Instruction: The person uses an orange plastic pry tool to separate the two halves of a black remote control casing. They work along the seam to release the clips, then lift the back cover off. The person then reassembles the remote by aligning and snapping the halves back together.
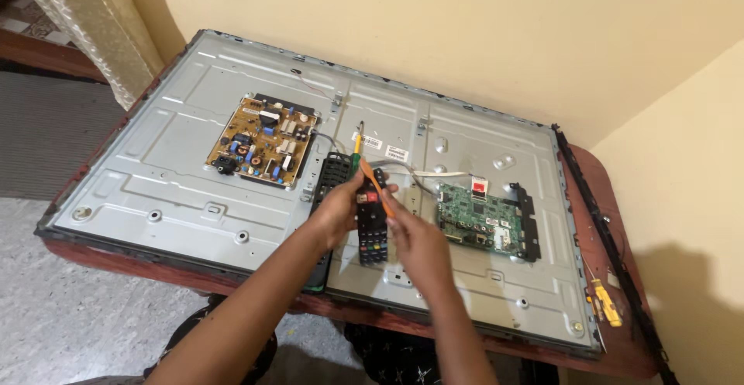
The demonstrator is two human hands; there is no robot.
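Both hands are raised together over the middle of the opened television back panel [194, 191], which lies flat on a reddish wooden table [620, 354]. A black remote control [373, 226] with a red button near its top is gripped by the left hand [341, 211], its fingers curled round the upper end so that the remote stands tilted, its lower end close to the metal panel. An orange-handled screwdriver [377, 187] is pinched in the right hand [415, 242], its tip directed at the top of the remote; a yellow-handled tool [357, 145] is seen just behind, though which hand carries it cannot be told. A second dark remote or cover [332, 180] lies on the panel under the left wrist.

Several risks may be judged from this arrangement. The screwdriver is worked close to the left fingers, so a slip of the tip off the smooth plastic could drive it into the thumb or gouge the casing. Too much prying force could snap the casing's edge. Because the remote is held above bare metal, any small part that is loosened could drop and roll under the cables [418, 172] or towards the green circuit board [477, 218], just beside the right hand. The brown power board [263, 141] lies well apart to the left and is less exposed. Another yellow tool [604, 301] rests near the table's right edge, where it could be knocked off.
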